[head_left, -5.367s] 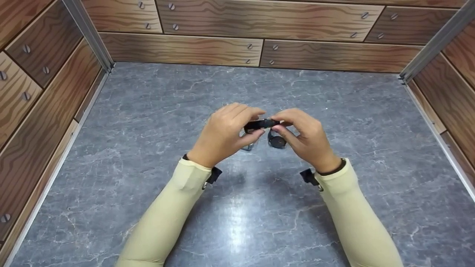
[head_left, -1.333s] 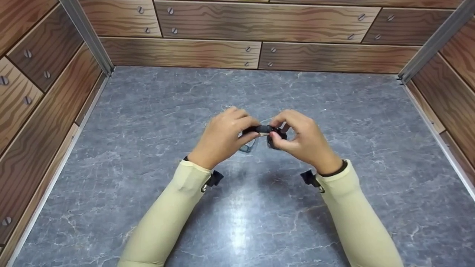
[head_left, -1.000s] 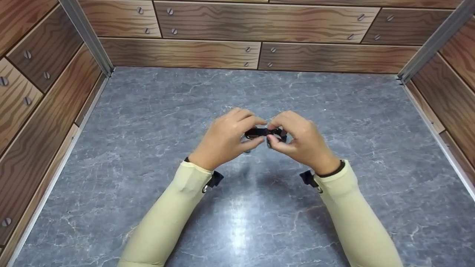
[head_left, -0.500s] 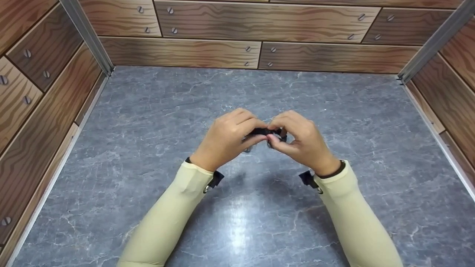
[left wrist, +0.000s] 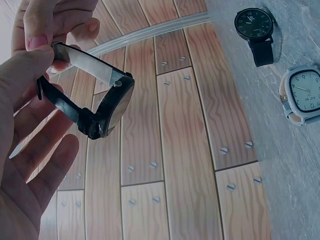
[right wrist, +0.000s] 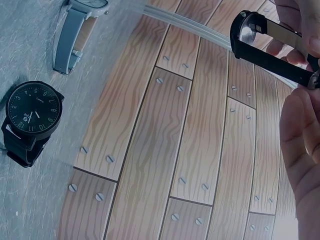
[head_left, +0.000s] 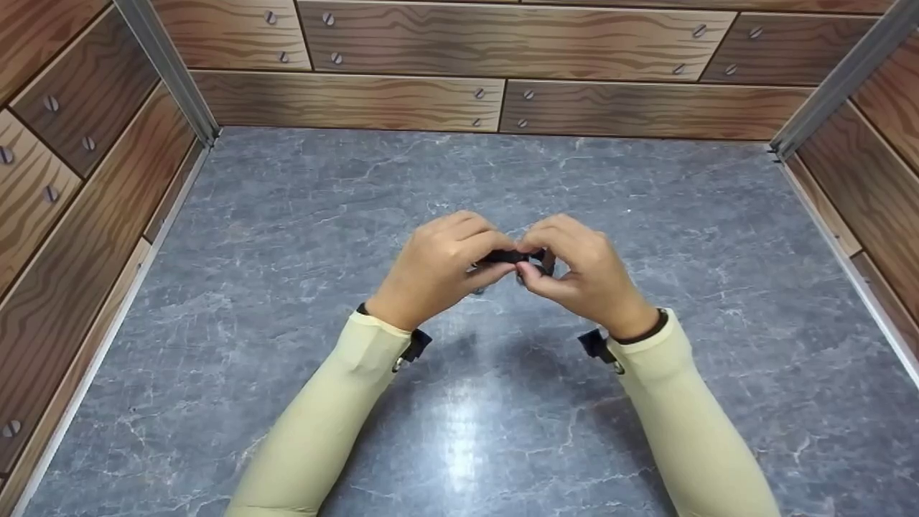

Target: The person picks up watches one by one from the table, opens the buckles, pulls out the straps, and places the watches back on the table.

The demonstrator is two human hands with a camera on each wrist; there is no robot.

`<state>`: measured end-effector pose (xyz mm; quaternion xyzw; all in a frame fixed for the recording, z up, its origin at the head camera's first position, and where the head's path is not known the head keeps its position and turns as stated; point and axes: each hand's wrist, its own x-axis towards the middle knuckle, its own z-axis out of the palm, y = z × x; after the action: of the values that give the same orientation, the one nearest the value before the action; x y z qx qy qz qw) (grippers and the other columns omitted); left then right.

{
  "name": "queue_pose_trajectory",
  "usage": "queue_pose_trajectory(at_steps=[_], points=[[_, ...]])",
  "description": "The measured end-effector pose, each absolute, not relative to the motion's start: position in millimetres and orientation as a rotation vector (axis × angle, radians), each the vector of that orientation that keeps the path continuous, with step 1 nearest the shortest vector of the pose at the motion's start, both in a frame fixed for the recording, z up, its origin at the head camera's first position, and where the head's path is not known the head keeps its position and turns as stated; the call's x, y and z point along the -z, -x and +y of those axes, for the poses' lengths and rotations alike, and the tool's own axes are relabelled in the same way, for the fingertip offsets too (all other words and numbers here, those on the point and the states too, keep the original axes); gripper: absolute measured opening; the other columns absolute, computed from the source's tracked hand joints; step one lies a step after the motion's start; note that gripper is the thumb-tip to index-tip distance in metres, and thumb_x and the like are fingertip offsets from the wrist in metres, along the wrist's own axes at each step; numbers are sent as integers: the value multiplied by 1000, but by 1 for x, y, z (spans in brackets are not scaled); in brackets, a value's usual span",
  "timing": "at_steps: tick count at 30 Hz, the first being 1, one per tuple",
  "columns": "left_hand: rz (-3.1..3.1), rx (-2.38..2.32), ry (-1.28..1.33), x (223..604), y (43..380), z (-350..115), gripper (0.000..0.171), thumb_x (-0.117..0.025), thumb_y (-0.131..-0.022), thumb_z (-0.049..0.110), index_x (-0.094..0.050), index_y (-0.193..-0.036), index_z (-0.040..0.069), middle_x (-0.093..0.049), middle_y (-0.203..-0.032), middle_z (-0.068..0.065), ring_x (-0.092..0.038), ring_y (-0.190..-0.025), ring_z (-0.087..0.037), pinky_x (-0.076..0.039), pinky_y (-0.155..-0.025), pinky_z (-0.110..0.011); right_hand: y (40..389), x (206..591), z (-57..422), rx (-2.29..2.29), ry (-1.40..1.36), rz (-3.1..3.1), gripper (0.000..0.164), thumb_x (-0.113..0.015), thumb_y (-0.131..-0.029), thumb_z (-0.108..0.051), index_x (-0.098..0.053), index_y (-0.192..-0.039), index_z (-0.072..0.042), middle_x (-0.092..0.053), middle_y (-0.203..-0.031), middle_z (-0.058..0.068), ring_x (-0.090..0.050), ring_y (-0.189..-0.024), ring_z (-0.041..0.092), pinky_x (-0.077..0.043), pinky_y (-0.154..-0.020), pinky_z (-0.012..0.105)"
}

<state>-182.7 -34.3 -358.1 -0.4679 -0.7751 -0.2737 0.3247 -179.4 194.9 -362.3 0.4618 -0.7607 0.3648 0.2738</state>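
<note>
A black wristwatch (left wrist: 116, 105) hangs between my two hands, above the table, its strap bent into a loop. In the head view its dark strap (head_left: 505, 256) bridges the fingertips. My left hand (head_left: 446, 251) pinches the strap between thumb and forefinger, the other fingers spread. My right hand (head_left: 583, 260) pinches the strap near the buckle (right wrist: 315, 80), thumb against fingers. Fingertips partly cover the joined strap ends. Under the hands lie a round black watch (right wrist: 35, 111) with a dark dial and a square pale watch (left wrist: 302, 92) with a light blue strap.
The grey marbled tabletop (head_left: 459, 402) spreads around the hands. Wood-patterned panels (head_left: 402, 100) wall it at the back and both sides, with metal posts (head_left: 176, 72) at the back corners. A small dark camera (head_left: 597, 345) sits at each wrist.
Since the earliest frame the watch and hands have come slightly lower. The fingertips of both hands have drawn closer together on the strap; in the last half second the pose is nearly unchanged.
</note>
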Motion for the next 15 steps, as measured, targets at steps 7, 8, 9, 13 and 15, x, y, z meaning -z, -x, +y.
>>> queue_pose_trajectory(at_steps=[7,8,9,13,15], points=[[-2049,728,1243,358,183,-34,19,-69,-101,29,-77,-106,13,-75,-96,3,-68,-84,-12,-56,-79,-28,179,362,195,-1032,-1240,-2072,15,-66,-85,5,-69,-98,-3,-67,-93,9,-59,-71,13,-48,-65,16],[-2051,734,1245,358,183,-34,19,-69,-101,29,-77,-106,13,-74,-95,3,-68,-82,-11,-56,-78,-28,179,363,195,-1053,-1240,-2078,16,-66,-85,6,-68,-98,-3,-67,-93,8,-59,-71,13,-49,-64,17],[-2053,740,1247,357,183,-34,18,-69,-101,29,-77,-106,13,-74,-94,3,-68,-81,-11,-56,-77,-28,178,363,195,-1075,-1240,-2085,15,-66,-85,5,-68,-98,-3,-67,-93,8,-59,-71,13,-49,-64,18],[-2050,783,1257,357,182,-34,16,-70,-101,27,-77,-105,13,-74,-92,3,-67,-78,-10,-55,-74,-27,179,364,195,-1172,-1236,-2107,16,-65,-85,5,-67,-97,-4,-67,-93,7,-61,-73,16,-52,-62,23],[-2058,829,1263,357,181,-34,15,-71,-100,25,-77,-104,12,-74,-91,3,-65,-76,-10,-55,-72,-26,179,364,195,-1236,-1231,-2115,15,-65,-86,4,-67,-97,-5,-66,-92,8,-61,-74,16,-53,-61,25]])
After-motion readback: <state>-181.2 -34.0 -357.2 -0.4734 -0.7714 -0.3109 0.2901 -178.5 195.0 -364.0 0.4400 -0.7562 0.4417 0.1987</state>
